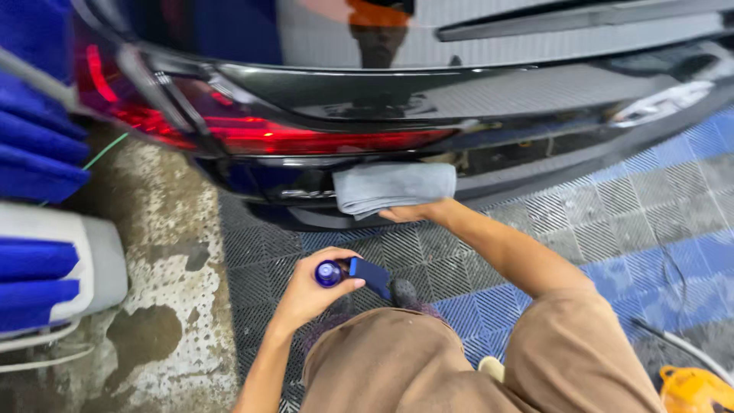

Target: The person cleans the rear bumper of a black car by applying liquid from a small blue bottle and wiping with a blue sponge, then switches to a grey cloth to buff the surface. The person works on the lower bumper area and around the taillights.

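Note:
My right hand [409,213] presses a folded grey cloth [394,186] against the black rear bumper of a car [321,99], just below the red tail light [252,136]. My left hand [310,291] is lower and closer to me, holding a small blue bottle [329,273] together with a dark blue applicator block [371,275]. I am crouched, with my knees in brown trousers at the bottom of the view.
Blue and grey grid floor tiles [634,214] lie under the car. Wet, worn concrete [168,252] is to the left, beside blue wash brushes [34,145]. An orange container [692,388] and a hose [673,340] sit at bottom right.

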